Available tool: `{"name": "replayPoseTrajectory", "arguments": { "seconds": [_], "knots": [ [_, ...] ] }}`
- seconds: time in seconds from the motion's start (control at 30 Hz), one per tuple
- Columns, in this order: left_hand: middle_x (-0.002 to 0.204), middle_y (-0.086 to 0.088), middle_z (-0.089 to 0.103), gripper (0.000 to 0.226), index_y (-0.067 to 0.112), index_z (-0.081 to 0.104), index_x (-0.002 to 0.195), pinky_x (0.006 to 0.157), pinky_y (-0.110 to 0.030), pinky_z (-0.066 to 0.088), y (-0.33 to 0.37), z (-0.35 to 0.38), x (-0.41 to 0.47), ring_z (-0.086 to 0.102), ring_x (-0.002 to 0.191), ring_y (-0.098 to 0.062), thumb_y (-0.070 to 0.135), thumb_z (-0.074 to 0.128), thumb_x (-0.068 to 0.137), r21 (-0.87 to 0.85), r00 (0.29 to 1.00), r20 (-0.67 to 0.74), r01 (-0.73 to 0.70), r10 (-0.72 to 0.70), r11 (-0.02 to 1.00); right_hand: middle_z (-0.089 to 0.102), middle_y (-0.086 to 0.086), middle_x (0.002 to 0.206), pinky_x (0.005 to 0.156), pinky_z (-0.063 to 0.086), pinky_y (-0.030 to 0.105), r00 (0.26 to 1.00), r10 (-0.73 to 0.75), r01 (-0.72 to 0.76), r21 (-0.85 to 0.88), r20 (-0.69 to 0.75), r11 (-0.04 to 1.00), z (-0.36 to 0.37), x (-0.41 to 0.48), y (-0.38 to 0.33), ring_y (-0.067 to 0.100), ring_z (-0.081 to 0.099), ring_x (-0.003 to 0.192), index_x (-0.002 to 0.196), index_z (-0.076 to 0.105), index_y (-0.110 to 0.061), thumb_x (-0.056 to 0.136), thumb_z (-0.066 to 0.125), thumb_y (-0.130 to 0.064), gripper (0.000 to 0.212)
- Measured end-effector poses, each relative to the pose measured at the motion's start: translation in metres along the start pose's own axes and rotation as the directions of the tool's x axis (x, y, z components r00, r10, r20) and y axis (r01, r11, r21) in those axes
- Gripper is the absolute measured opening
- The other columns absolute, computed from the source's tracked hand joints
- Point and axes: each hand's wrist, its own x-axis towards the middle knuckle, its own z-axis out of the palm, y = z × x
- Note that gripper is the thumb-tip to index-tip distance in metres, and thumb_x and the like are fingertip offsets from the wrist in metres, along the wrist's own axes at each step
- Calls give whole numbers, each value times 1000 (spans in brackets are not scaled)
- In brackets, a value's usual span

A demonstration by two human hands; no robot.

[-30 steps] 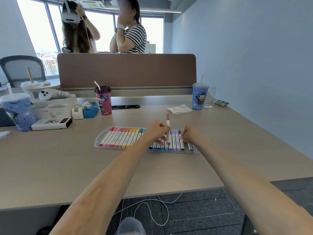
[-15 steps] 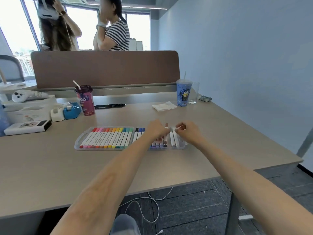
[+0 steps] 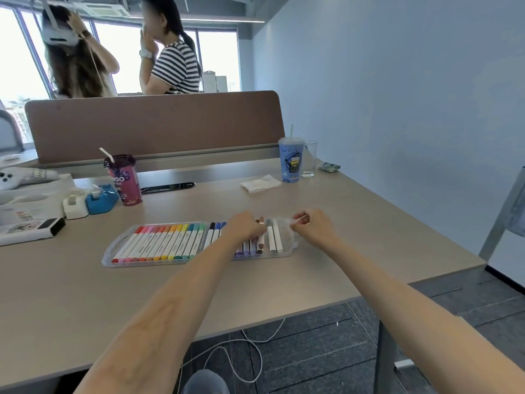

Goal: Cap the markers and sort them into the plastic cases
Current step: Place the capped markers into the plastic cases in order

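Change since a second ago: the brown marker (image 3: 260, 239), then upright, lies in the right plastic case (image 3: 284, 255) on the desk (image 3: 369, 223); left hand (image 3: 247, 227) grips it, right hand (image 3: 311, 226) pinches a thin white strip (image 3: 299, 218).

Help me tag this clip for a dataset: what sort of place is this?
Most likely an open-plan office: a long desk with a brown divider screen across it, an office chair at far left, and a tape dispenser.

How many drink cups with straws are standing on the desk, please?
2. A purple cup stands back left, beside the blue tape dispenser; a blue cup stands back right, beside a clear glass. More may lie out of view.
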Motion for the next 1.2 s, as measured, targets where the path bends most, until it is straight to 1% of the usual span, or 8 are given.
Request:
{"name": "replayPoseTrajectory", "arguments": {
  "seconds": [0.07, 0.2, 0.4, 0.57, 0.63, 0.8, 1.0, 1.2],
  "knots": [
    [76, -8, 60, 24, 11, 54, 70, 66, -29, 43, 2, 1, 0, 56, 74, -25, 28, 57, 86, 5, 1000, 1, 4, -4, 1000, 61, -3, 82, 70, 40, 23, 1000, 5, -5, 6, -2, 1000, -1, 0, 1, 14, 58, 81, 102, 67, -13, 82, 69, -18, 21],
    [93, -11, 69, 25, 6, 64, 92, 81, -37, 53, 4, 5, 1, 66, 93, -29, 30, 58, 85, 71, 1000, -4, -5, 5, 997, 60, -3, 81, 71, 39, 23, 1000, 9, -8, 15, -8, 1000, -2, -3, 1, 14, 58, 81, 102, 67, -13, 83, 68, -18, 20],
    [88, -8, 66, 29, 5, 65, 96, 78, -33, 51, 3, 5, 3, 64, 88, -25, 32, 65, 86, 137, 999, 33, -28, 23, 990, 61, -2, 86, 73, 40, 22, 1000, 7, -7, 18, -6, 1000, -2, -6, -1, 14, 58, 84, 104, 67, -13, 84, 66, -19, 21],
    [97, -6, 66, 31, 10, 59, 104, 77, -33, 48, -2, 12, 4, 62, 93, -24, 37, 59, 91, 207, 997, -7, -75, 78, 976, 61, -3, 86, 72, 41, 23, 1000, 9, -10, 32, 23, 999, 7, -7, 3, 13, 58, 83, 106, 66, -11, 84, 66, -19, 24],
    [97, -7, 63, 31, 9, 56, 105, 76, -32, 46, -4, 13, 2, 61, 95, -25, 38, 55, 94, 245, 994, -29, -91, 101, 965, 63, -2, 90, 73, 42, 23, 1000, 8, -8, 25, 19, 1000, 11, -8, 5, 13, 59, 85, 107, 66, -12, 85, 65, -20, 24],
    [110, -9, 64, 38, 11, 53, 111, 88, -37, 50, -7, 10, 8, 59, 103, -27, 45, 53, 94, 314, 996, -8, -80, 87, 946, 60, -2, 106, 80, 43, 25, 999, 26, -27, 26, 42, 999, 18, -8, 8, 12, 56, 96, 115, 62, -16, 83, 64, -16, 32],
    [118, -10, 61, 40, 10, 50, 118, 89, -38, 45, -5, 9, 17, 56, 108, -28, 44, 50, 96, 402, 994, 39, -111, 104, 909, 58, -4, 97, 80, 45, 24, 998, 43, -46, 56, 53, 997, 25, -4, 9, 14, 56, 93, 113, 64, -17, 79, 61, -5, 36],
    [123, -13, 58, 34, 9, 52, 121, 90, -36, 42, 5, 11, 15, 53, 112, -29, 34, 46, 99, 447, 989, 52, -145, 136, 883, 60, -2, 97, 79, 49, 26, 998, 54, -57, 72, 43, 996, 27, -4, 10, 14, 57, 91, 112, 65, -17, 82, 63, -7, 31]
  ]
}}
